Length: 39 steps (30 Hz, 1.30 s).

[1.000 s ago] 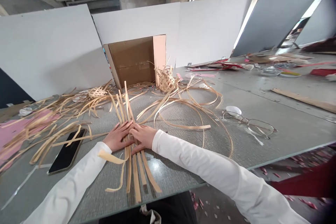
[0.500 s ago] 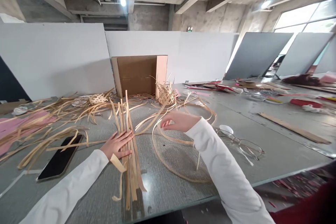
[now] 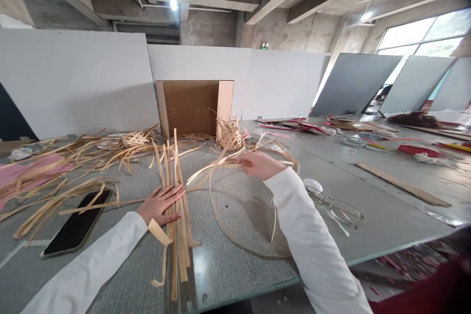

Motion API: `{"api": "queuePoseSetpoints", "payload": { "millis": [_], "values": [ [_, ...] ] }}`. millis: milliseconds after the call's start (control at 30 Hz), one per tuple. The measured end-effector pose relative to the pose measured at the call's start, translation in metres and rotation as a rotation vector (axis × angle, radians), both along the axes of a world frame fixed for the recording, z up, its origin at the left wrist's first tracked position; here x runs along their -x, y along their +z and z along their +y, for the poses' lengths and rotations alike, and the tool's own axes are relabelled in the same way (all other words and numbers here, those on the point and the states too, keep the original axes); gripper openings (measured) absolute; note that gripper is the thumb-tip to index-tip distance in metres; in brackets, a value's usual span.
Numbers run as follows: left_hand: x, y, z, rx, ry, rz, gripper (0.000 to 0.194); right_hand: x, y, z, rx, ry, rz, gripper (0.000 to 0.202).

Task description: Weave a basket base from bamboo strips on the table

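Left hand [image 3: 158,204] flat, palm down, fingers spread over a row of pale flat strips [image 3: 181,250]; strips lie side by side on the grey table [image 3: 235,282], running from the near edge out past the fingertips, far ends fanned. Not clenched; presses or rests on them, cannot tell which. A curled ribbon [image 3: 159,232] sits just on the near side of this hand. Right hand [image 3: 261,164] well apart from the left, off to its right, fingers bent down at the loose coiled strips [image 3: 209,169]; whether it grips any, cannot tell. One large thin loop [image 3: 235,243] curves across the table between the hands and on the near side of the right. Woven ball [image 3: 231,138] beyond the right hand, slightly left; flatter woven piece [image 3: 135,139] beyond the left hand, among tangled strips [image 3: 110,149]. Dark phone [image 3: 79,225] left of the left hand, strip across it. Glasses [image 3: 344,210] right of the right hand, white round object [image 3: 313,187] beside them. Cardboard box [image 3: 191,108] beyond both hands, its opening facing them.
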State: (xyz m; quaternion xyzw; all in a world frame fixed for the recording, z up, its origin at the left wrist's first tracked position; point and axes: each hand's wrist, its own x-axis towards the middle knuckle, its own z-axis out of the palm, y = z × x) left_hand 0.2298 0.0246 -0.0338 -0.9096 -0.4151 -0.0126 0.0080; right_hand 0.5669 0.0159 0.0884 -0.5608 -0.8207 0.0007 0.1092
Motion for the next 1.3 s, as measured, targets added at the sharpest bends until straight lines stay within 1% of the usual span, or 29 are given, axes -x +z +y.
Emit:
{"api": "queuePoseSetpoints", "payload": {
  "millis": [33, 100, 167, 233, 333, 433, 500, 533, 600, 667, 767, 833, 933, 1067, 1133, 1200, 1300],
  "values": [
    [0.000, 0.000, 0.000, 0.004, 0.002, 0.001, 0.066, -0.005, 0.005, -0.002, -0.114, -0.026, 0.048, 0.026],
    [0.000, -0.001, 0.000, 0.008, 0.007, -0.002, 0.066, -0.012, 0.010, -0.002, -0.353, -0.074, 0.112, 0.027],
    [0.000, -0.001, 0.000, 0.005, 0.011, -0.007, 0.066, -0.017, 0.009, 0.001, -0.564, -0.143, 0.096, 0.027],
    [0.000, 0.000, 0.000, 0.002, 0.004, -0.009, 0.066, -0.021, 0.006, 0.004, -0.717, -0.216, 0.033, 0.027],
    [0.001, 0.001, 0.000, 0.009, -0.011, -0.005, 0.066, -0.027, 0.006, 0.004, -0.897, -0.295, 0.065, 0.029],
    [-0.001, 0.004, -0.002, 0.027, 0.001, 0.002, 0.066, -0.032, 0.008, 0.001, -1.039, -0.454, 0.227, 0.030],
    [-0.003, 0.007, -0.003, 0.039, 0.012, 0.008, 0.066, -0.032, 0.009, 0.000, -1.096, -0.549, 0.338, 0.031],
    [-0.004, 0.008, -0.004, 0.044, 0.014, 0.008, 0.067, -0.031, 0.009, -0.001, -1.104, -0.568, 0.383, 0.032],
    [-0.005, 0.009, -0.005, 0.048, 0.012, 0.000, 0.067, -0.027, 0.009, 0.000, -1.084, -0.552, 0.443, 0.032],
    [-0.005, 0.010, -0.005, 0.048, 0.009, -0.007, 0.068, -0.020, 0.007, 0.001, -1.018, -0.499, 0.453, 0.032],
    [-0.005, 0.010, -0.005, 0.049, 0.014, 0.003, 0.068, -0.003, 0.001, 0.003, -0.834, -0.406, 0.380, 0.030],
    [-0.004, 0.010, -0.005, 0.053, 0.018, 0.009, 0.068, 0.013, -0.007, 0.005, -0.700, -0.329, 0.308, 0.030],
    [-0.005, 0.009, -0.005, 0.054, 0.012, 0.002, 0.068, 0.044, -0.024, 0.006, -0.516, -0.170, 0.192, 0.032],
    [-0.003, 0.004, -0.003, 0.011, -0.022, -0.042, 0.067, 0.091, -0.058, 0.001, -0.246, 0.051, -0.032, 0.034],
    [-0.001, 0.001, -0.002, -0.004, -0.021, -0.051, 0.066, 0.108, -0.075, -0.003, -0.192, 0.150, -0.134, 0.032],
    [0.000, -0.001, -0.001, -0.003, -0.009, -0.047, 0.065, 0.120, -0.087, -0.006, -0.192, 0.234, -0.198, 0.029],
    [0.000, 0.000, -0.001, 0.011, 0.005, -0.037, 0.065, 0.126, -0.096, -0.007, -0.237, 0.299, -0.259, 0.026]
  ]
}}
